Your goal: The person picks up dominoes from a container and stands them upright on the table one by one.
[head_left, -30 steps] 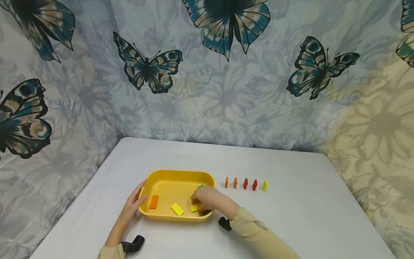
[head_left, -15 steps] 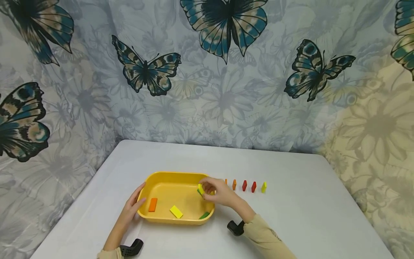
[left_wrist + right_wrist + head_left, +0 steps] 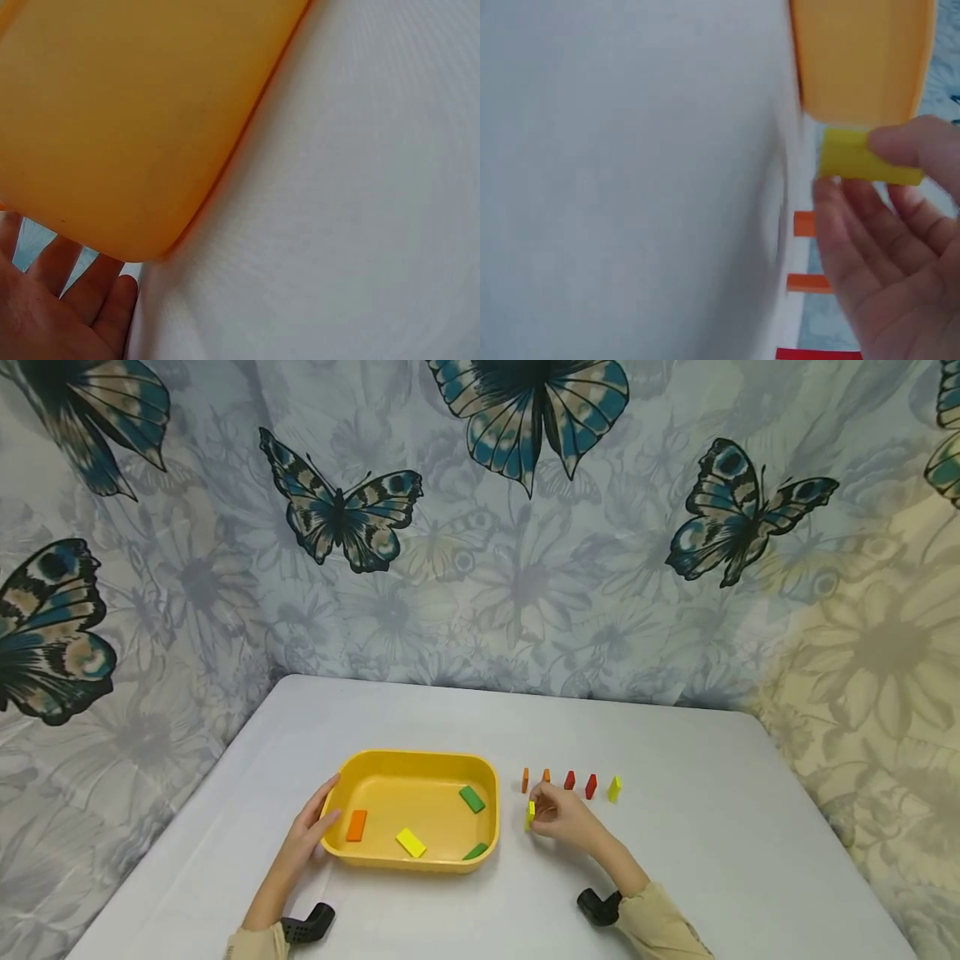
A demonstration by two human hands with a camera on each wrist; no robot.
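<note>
The right hand is pinching a yellow domino block between thumb and fingertips; on my feed I'm seeing a plain, slim, flat-faced oblong being held beside the yellow tray, near two upright orange blocks. The left hand is resting, fingers extended, against the tray's end

Beige fabric sleeves, black angled devices at both wrists

R hand w/ yellow block has gone from tray R end to off the tray, lower R of frame ctr. Upper green block, mostly covered b4, now fully visible; 2nd orange block now partly hidden.
</note>
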